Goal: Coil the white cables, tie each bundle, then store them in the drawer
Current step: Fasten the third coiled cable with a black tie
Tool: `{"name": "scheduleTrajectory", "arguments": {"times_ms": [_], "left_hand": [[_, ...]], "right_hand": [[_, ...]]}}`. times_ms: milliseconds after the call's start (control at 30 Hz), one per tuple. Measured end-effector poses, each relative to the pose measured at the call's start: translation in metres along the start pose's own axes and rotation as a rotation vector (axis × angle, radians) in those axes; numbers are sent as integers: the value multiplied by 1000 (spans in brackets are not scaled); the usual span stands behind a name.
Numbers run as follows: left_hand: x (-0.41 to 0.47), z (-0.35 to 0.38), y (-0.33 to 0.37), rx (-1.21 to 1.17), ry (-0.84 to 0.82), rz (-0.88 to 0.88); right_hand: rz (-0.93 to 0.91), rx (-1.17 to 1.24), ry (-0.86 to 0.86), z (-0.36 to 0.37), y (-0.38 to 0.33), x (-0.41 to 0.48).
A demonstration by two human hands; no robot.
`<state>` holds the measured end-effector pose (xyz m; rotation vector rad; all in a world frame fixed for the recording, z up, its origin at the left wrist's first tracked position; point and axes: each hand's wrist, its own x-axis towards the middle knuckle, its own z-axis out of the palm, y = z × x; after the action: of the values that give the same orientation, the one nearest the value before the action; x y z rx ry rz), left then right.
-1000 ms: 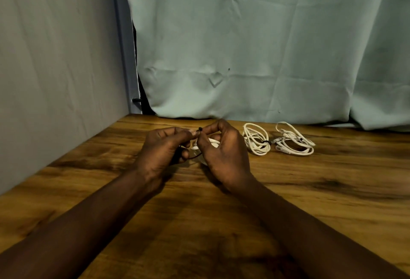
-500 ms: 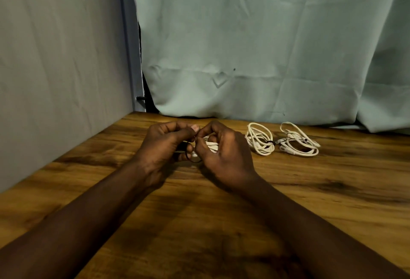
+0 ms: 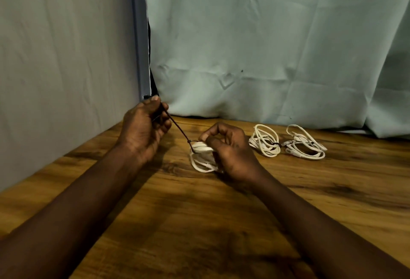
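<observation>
Left hand (image 3: 144, 130) has pulled up and left, clamped on dark tie (image 3: 177, 129), now taut. Right hand (image 3: 230, 152) pinches coil (image 3: 203, 156). Bundle being cinched.

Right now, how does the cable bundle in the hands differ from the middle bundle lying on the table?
The held bundle is gripped by the right hand; the middle bundle lies free on the table. The held bundle's dark tie is pulled taut by the left hand; the middle bundle's is already cinched. Both are coiled white cable.
</observation>
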<state>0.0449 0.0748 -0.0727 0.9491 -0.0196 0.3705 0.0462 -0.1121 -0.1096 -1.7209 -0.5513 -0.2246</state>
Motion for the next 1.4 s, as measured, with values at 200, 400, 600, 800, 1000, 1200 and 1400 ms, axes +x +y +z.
{"name": "scheduleTrajectory", "arguments": {"times_ms": [200,400,600,800,1000,1200,1400], "left_hand": [[3,-3,1,-70,62,61],[4,-1,1,-69,12,125],[32,3,-3,300,120,229],[54,36,-17,487,76,223],[56,53,-43,560,111,303],[73,45,-54,718,252,355],[66,37,-58,875,299,479]], "right_hand": [[178,273,-156,0,-15,-4],[226,228,-339,-3,-21,-3],[263,457,-335,11,-16,1],[367,495,-98,4,-21,-1],[473,415,49,6,-14,5],[511,438,62,9,-12,8],[518,394,60,15,-9,7]]}}
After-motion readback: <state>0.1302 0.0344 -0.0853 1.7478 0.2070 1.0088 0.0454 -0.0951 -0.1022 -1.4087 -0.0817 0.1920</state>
